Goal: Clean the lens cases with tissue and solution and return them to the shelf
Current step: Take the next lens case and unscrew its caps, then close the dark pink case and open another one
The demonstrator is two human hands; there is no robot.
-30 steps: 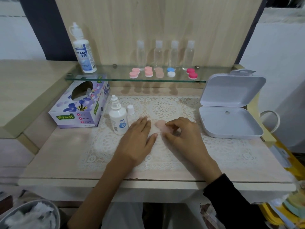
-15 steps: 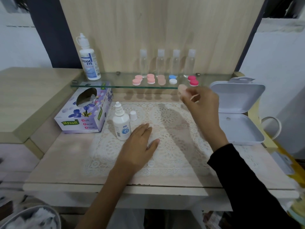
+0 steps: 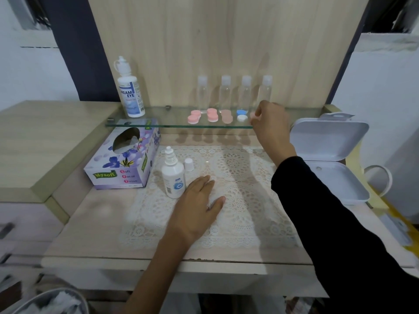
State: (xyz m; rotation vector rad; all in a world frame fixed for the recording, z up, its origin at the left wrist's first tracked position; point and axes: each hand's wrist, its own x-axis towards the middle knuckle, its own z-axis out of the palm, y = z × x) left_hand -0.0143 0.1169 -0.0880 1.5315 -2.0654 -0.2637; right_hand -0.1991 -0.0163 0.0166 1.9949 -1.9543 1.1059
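Observation:
My right hand (image 3: pixel 271 123) is up at the right part of the glass shelf (image 3: pixel 158 126), pinching a pale pink lens case (image 3: pixel 253 115) that is mostly hidden by the fingers. On the shelf lie two pink cases (image 3: pixel 193 117) (image 3: pixel 212 114), a beige case (image 3: pixel 227 116) and a blue-and-white case (image 3: pixel 241 115). The red case seen earlier is hidden behind my right hand. My left hand (image 3: pixel 199 206) rests flat on the lace mat (image 3: pixel 249 200), beside the open small solution bottle (image 3: pixel 172 176) and its cap (image 3: pixel 189 164). The tissue box (image 3: pixel 123 155) stands at the left.
A large solution bottle (image 3: pixel 129 88) and several clear small bottles (image 3: pixel 234 91) stand on the shelf against the wooden back panel. An open white plastic box (image 3: pixel 333 164) sits at the right. A bin with used tissues (image 3: pixel 56 302) is at the lower left.
My right hand picked the pale pink case up from the mat and carried it up to the right part of the shelf. My left hand stayed flat on the mat.

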